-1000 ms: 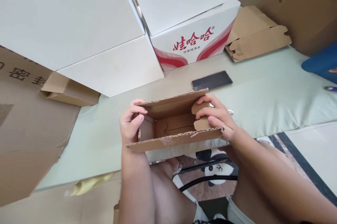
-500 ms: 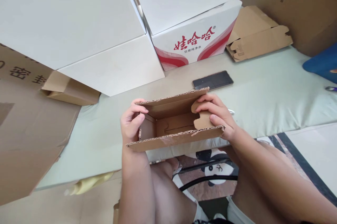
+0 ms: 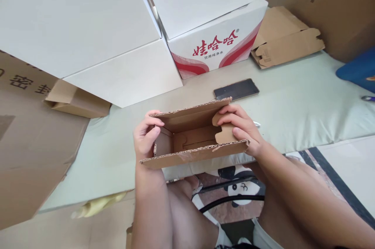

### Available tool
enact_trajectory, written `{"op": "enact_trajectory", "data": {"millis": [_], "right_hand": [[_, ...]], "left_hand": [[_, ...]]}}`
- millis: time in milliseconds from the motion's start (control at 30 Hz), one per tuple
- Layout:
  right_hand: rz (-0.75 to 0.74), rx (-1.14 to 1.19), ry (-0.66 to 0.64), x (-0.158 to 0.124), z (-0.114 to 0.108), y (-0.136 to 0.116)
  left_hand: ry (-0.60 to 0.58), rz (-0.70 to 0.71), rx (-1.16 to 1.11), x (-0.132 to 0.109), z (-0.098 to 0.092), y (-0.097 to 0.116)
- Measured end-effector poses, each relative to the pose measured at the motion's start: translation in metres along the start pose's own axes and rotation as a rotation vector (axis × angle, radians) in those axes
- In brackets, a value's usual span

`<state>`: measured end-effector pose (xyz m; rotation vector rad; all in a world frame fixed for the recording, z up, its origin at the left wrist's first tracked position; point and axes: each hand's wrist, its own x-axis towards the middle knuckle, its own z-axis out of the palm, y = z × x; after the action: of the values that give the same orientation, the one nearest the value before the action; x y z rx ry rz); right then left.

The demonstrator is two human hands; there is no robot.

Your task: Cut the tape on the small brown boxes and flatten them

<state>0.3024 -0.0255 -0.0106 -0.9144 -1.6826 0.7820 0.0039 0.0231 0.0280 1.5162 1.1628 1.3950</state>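
A small brown cardboard box (image 3: 199,154) is held between my two hands, its top open toward me. My left hand (image 3: 147,134) grips the left end, with the thumb and fingers closed over the short wall. At the right end my right hand (image 3: 241,128) has its fingers bent over a notched end flap (image 3: 225,134), which tilts into the opening. Inside, a thin dark curved line shows on the cardboard. The undersides of both hands and the outer end walls are hidden.
A phone (image 3: 236,89) lies just beyond the box on the pale green cloth (image 3: 293,104). White boxes (image 3: 125,77) and a red-and-white carton (image 3: 216,52) stand behind. A flattened cardboard box (image 3: 290,46) sits at the back right, a small open carton (image 3: 79,98) at the left.
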Motion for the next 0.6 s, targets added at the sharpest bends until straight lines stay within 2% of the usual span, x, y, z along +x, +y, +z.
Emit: {"op": "enact_trajectory", "data": {"millis": [233, 600], "right_hand": [[-0.042, -0.021, -0.042, 0.0009, -0.004, 0.0034], [-0.045, -0.012, -0.033, 0.0001, -0.004, 0.0032]], "left_hand": [[0.033, -0.005, -0.009, -0.0002, 0.0024, 0.0003], [0.047, 0.027, -0.001, -0.001, 0.0041, 0.0002]]}}
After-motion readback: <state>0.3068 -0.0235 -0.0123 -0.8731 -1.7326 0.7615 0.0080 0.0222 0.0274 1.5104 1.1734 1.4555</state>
